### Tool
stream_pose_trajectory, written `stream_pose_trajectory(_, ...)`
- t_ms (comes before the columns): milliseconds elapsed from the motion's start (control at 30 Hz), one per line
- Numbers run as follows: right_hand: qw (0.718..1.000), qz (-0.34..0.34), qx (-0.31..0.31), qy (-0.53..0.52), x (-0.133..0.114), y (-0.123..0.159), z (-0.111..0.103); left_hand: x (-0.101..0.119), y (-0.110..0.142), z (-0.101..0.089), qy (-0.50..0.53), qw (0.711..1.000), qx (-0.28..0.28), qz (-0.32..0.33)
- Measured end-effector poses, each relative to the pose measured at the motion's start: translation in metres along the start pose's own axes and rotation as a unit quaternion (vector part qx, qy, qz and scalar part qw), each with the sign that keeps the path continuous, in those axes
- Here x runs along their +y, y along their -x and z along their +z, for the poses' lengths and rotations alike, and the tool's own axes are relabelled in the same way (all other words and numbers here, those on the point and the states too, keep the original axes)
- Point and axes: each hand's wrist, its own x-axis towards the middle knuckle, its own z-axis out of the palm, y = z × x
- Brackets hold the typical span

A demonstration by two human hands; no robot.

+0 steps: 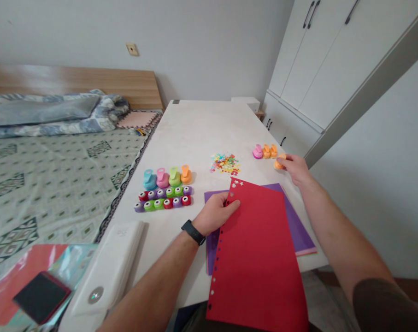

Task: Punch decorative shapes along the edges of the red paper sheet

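Observation:
My left hand (216,214) pinches the left edge of a red paper sheet (257,258), thumb on top. Small shapes, stars among them, are punched along that edge and at the top corner. The sheet slants over a stack of coloured paper with a purple sheet (298,226) uppermost. At the table's right side, my right hand (297,169) has its fingers closed on an orange craft punch (279,162). Just beyond it stand one pink punch (257,151) and two orange punches (269,151). A scatter of colourful paper cutouts (226,164) lies ahead of the red sheet.
Left on the white table (205,124) are a row of larger punches (162,178) and two rows of small punches (163,198). A long white device (108,267) lies at the near left. Beside the table are a bed (67,175) and a dark-screened phone (41,297).

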Motion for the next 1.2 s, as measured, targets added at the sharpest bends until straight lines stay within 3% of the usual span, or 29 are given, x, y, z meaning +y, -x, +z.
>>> stream_pose_trajectory(133, 0.991, 0.008, 0.066, 0.118, 0.012, -0.027, -0.009, 0.000, 0.000, 0.001, 0.019, 1.000, -0.003, -0.003)
stream_pose_trajectory(367, 0.951, -0.012, 0.016, 0.309, 0.019, -0.057, -0.018, 0.000, -0.001, 0.001, 0.018, 1.000, 0.003, 0.001)
stream_pose_trajectory(667, 0.925, -0.005, 0.013, 0.379, 0.009, -0.075, -0.013, 0.002, -0.001, 0.001, 0.035, 0.999, -0.004, -0.002)
stream_pose_trajectory(933, 0.921, 0.007, 0.001, 0.388, 0.007, -0.104, 0.002, -0.002, -0.002, -0.001, 0.017, 1.000, 0.000, -0.003)
stream_pose_trajectory(1200, 0.920, 0.012, 0.007, 0.392, 0.007, -0.103, 0.009, -0.003, -0.002, -0.002, 0.009, 1.000, -0.004, 0.002)
